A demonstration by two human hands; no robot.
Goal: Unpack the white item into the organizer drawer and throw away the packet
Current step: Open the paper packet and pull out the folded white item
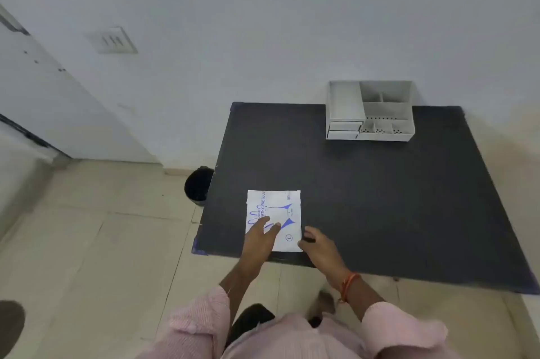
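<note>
A flat white packet with blue print lies on the dark table near its front left corner. My left hand rests flat on the packet's lower left part, fingers spread. At the packet's lower right corner my right hand touches the edge; whether it pinches the corner is unclear. A white organizer with open compartments and two small shut drawers at its lower left stands at the table's far edge against the wall.
A black bin stands on the tiled floor just left of the table. A white wall runs behind the table. A door is at the far left.
</note>
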